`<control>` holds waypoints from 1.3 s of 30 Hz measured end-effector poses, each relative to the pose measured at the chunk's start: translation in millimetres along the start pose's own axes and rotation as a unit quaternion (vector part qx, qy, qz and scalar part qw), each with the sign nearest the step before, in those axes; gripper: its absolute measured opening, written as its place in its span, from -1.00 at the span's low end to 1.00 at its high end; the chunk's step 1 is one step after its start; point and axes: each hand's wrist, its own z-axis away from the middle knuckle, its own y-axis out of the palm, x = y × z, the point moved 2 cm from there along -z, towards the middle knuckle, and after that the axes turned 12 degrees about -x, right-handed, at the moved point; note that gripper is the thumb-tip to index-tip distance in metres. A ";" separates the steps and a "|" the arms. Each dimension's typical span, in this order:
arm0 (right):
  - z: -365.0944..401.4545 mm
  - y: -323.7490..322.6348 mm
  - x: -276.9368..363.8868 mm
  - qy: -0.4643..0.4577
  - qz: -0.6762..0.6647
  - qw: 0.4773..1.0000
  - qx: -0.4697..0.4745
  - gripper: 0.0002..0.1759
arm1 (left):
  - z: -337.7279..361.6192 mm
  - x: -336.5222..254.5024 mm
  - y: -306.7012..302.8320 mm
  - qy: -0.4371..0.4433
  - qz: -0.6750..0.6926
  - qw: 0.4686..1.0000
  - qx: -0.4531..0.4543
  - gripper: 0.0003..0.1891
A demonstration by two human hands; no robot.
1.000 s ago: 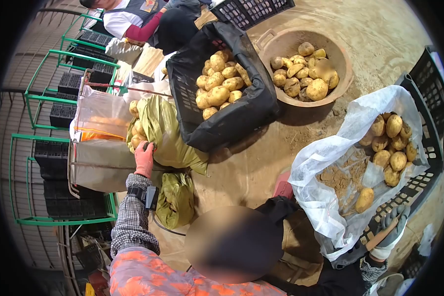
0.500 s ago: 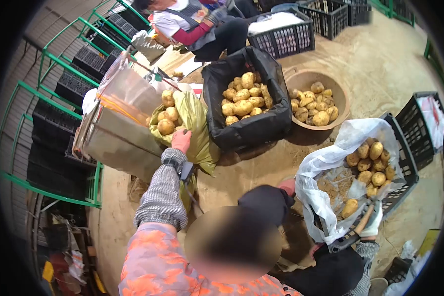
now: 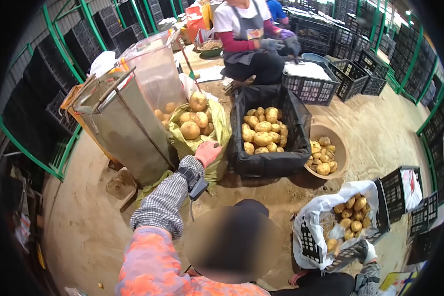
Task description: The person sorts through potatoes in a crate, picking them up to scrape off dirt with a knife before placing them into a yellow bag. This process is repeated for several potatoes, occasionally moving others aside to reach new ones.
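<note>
My left hand, in a pink glove, has its fingers curled at the front of a yellow-green sack. Large potatoes fill the sack's mouth just beyond my fingers. At lower right, my right hand, in a white glove, is closed at the near edge of a crate lined with white cloth. A blurred tool with a wooden handle shows by that hand; its working end is hard to make out. More potatoes lie inside this crate.
A black-lined crate of potatoes and a brown tub of potatoes stand ahead. Upright bins flank the sack. A seated person works beyond, beside a crate. Green racks line the left.
The view has shifted, showing more of the far room. My left hand has moved from the potatoes at the sack's mouth down to its front side. My right hand stays by the cloth-lined crate.
</note>
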 end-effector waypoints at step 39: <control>-241.3 374.6 666.4 -0.474 -0.267 0.839 -0.008 -0.59 | -170.7 99.5 -56.7 0.075 0.002 0.996 -0.048 -0.34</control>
